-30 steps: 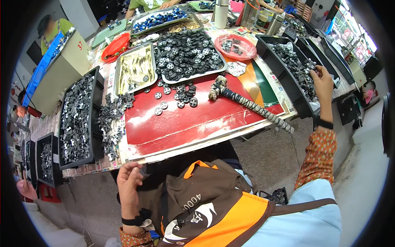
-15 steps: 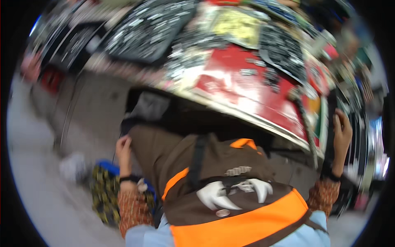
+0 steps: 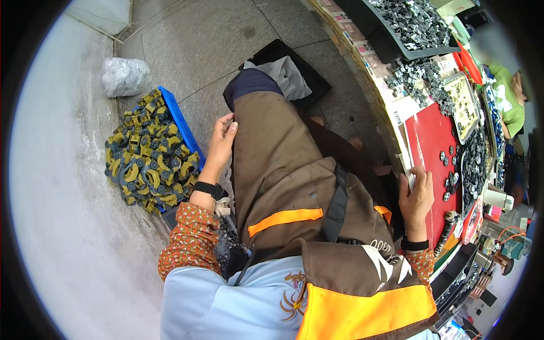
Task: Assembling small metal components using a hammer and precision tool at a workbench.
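Observation:
My left hand [image 3: 221, 140] is beside my thigh, its fingertips against the edge of the brown apron [image 3: 272, 147]. Its thumb and fingers are slightly apart, and I see nothing held. My right hand [image 3: 416, 198] is at the table edge [image 3: 409, 164], thumb on the near side and fingers over the red tabletop [image 3: 433, 147], gripping the edge. Several small round black-and-silver parts [image 3: 446, 158] lie on the red surface beyond that hand. Left of my left forearm, a blue crate [image 3: 180, 122] holds a heap of yellow-and-black plastic parts [image 3: 150, 153].
A black tray [image 3: 391, 34] of small dark parts stands on the table, near a tray of pale yellow parts [image 3: 462, 105]. On the floor are a black tray [image 3: 317, 79] with a grey bag [image 3: 286, 76] and a white bundle [image 3: 126, 77]. Across the table is a person in green [image 3: 513, 102].
My view has swung left, bringing the blue crate and wall into fuller sight and the table to the right. My right hand has come to the table edge; my left stays by my thigh.

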{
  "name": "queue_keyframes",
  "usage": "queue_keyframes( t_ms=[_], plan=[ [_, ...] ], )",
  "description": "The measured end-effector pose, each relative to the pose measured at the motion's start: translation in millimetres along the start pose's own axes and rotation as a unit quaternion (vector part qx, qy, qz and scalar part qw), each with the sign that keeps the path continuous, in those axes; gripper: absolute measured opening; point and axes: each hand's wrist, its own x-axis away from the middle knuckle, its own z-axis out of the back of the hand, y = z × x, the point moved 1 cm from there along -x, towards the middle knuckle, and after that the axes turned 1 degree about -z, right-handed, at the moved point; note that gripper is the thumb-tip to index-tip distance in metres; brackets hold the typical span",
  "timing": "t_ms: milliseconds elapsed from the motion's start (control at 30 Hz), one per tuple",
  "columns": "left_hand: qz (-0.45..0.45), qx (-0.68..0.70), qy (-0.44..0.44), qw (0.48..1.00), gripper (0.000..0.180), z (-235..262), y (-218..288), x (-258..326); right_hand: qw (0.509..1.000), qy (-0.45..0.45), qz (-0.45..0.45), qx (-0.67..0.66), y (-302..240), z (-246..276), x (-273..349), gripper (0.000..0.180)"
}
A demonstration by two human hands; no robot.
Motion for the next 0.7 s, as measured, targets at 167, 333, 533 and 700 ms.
queue_keyframes(
  t_ms=[167,333,533,700],
  plan=[
    [0.017,-0.030,-0.015,0.999,0.032,-10.6,20.6,-8.2,1.000,-0.007,0.023,0.009,9.3,-1.6,-1.5,0.031],
    [-0.010,-0.168,-0.017,0.986,0.019,8.4,18.7,-18.0,0.999,-0.014,0.041,0.009,12.4,-0.8,-0.1,0.030],
    [0.008,-0.274,0.036,0.961,0.019,3.1,41.9,0.8,0.988,-0.152,0.031,0.009,-15.4,27.4,-43.4,0.029],
    [0.016,-0.361,0.033,0.932,0.022,10.1,73.3,-16.2,0.936,-0.259,0.152,-0.184,-132.6,10.9,-151.9,0.019]
  ],
)
